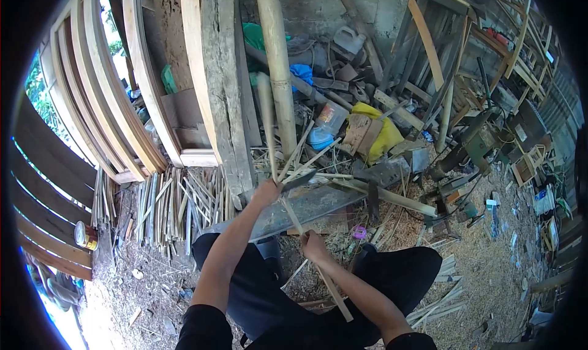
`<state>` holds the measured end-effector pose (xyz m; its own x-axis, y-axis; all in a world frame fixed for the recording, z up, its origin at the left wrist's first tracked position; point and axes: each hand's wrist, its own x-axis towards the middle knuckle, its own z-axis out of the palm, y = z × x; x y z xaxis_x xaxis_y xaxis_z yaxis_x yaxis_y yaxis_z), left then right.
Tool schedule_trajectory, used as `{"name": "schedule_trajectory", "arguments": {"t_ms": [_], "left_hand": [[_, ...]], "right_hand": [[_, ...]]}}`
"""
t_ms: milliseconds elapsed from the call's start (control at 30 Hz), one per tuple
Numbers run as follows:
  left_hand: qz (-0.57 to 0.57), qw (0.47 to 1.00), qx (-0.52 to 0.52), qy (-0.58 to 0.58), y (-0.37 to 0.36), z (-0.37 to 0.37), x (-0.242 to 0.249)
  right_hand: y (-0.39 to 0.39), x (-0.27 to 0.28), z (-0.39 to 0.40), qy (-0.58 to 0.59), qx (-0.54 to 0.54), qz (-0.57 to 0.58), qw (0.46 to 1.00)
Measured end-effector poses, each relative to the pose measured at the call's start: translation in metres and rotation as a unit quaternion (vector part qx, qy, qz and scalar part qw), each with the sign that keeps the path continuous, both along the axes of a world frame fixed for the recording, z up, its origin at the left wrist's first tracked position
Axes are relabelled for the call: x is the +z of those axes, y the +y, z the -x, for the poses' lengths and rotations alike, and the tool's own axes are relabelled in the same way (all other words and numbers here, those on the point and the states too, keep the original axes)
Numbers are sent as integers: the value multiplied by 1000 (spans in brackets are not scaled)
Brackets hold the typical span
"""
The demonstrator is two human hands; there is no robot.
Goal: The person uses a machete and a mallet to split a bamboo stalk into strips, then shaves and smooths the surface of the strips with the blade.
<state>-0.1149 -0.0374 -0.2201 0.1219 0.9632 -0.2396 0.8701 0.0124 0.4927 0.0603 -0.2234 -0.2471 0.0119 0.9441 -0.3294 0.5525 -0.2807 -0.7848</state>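
Note:
My left hand point(267, 192) is closed around the handle of a knife; its dark blade point(300, 181) points off to the right. A long pale bamboo strip point(293, 215) runs slantwise past that hand, its far end blurred and its near end over my lap. Lower down, my right hand point(314, 247) has its fingers wrapped round the strip. The blade lies against or very near the strip; contact cannot be made out. Below the blade is a grey wooden plank point(331, 202), with loose strips and a thicker pale pole point(398, 199) at its far side.
Bundles of split sticks point(162, 206) lie on the left. Wooden frames point(131, 74) and a weathered post point(222, 86) rise behind them. Beyond the plank are a yellow sack point(386, 135), a blue container point(321, 139) and scrap wood. Machinery point(481, 145) stands right; shavings point(484, 240) cover the floor.

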Motion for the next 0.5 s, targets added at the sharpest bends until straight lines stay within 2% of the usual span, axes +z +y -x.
{"name": "schedule_trajectory", "arguments": {"t_ms": [67, 100, 167, 267, 367, 433, 467, 500], "left_hand": [[59, 997, 36, -27, 12, 11, 22], [60, 997, 36, -29, 16, 16, 26], [-52, 998, 15, -28, 18, 28, 35], [-17, 1000, -6, -21, 6, 28, 73], [-47, 999, -16, -2, 0, 33, 71], [-94, 995, -28, 10, 4, 40, 50], [-140, 989, -35, 22, 8, 43, 47], [-140, 989, -32, 21, 12, 47, 42]], "right_hand": [[-8, -2, -4, -88, 20, -125, 988], [-8, -2, -5, -90, 20, -124, 988], [-1, 9, -2, -174, -1, -116, 978], [26, 0, -16, -132, -20, -89, 987], [71, -59, -55, -162, -72, -91, 980], [91, -63, -77, -179, -105, -84, 975], [100, -58, -83, -111, -153, -112, 976], [109, -55, -85, -42, -198, -138, 970]]}}
